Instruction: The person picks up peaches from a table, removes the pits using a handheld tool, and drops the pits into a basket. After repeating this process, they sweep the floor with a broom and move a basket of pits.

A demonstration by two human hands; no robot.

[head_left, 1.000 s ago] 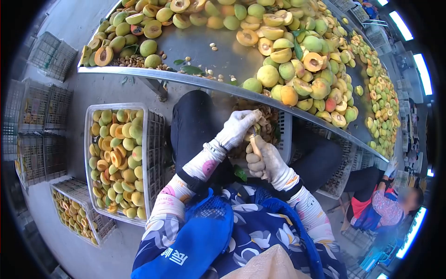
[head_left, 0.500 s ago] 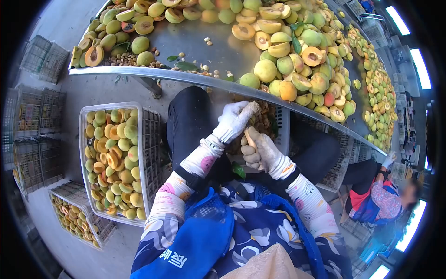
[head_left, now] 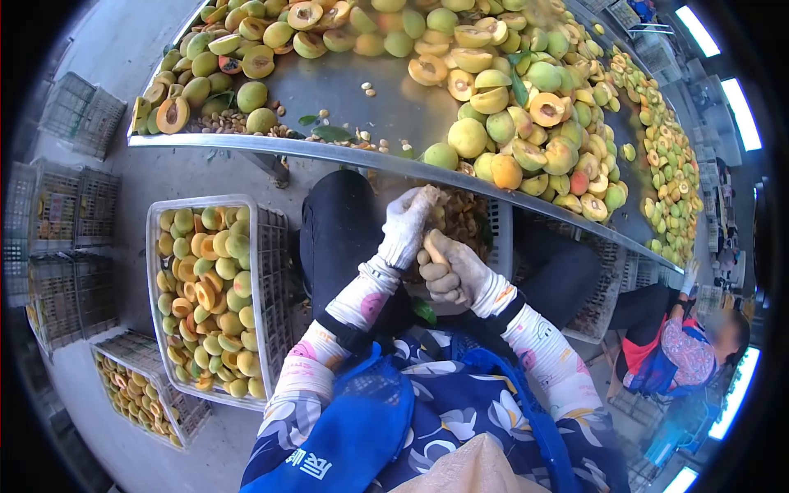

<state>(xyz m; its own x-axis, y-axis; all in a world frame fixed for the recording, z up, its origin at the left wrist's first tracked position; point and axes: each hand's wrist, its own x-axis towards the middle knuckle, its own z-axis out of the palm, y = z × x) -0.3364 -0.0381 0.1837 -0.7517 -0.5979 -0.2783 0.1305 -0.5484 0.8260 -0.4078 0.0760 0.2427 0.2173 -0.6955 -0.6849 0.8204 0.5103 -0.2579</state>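
Note:
My left hand (head_left: 404, 220), in a whitish glove soiled at the fingertips, is closed above the crate under the table edge. What its fingers pinch, if anything, is hidden. Just below and to its right, my right hand (head_left: 462, 267) wears a stained glove and is wrapped round a light wooden handle (head_left: 434, 250). The far end of that handle cannot be made out. Behind my hands, a crate (head_left: 500, 238) holds brownish scraps. Whole and halved yellow-green fruit (head_left: 467, 138) lies heaped on the metal table (head_left: 362, 154) in front of me.
A crate full of fruit (head_left: 256, 287) stands left of my legs, with a smaller one (head_left: 168, 394) beyond it. Stacked crates (head_left: 57, 246) line the far left. Pits (head_left: 238, 123) and leaves lie near the table edge. Another person (head_left: 678, 353) sits at the right.
The camera view has shifted slightly, so the table and crates appear lower. My left hand has moved a little to the left; my right hand keeps its grip on the handle.

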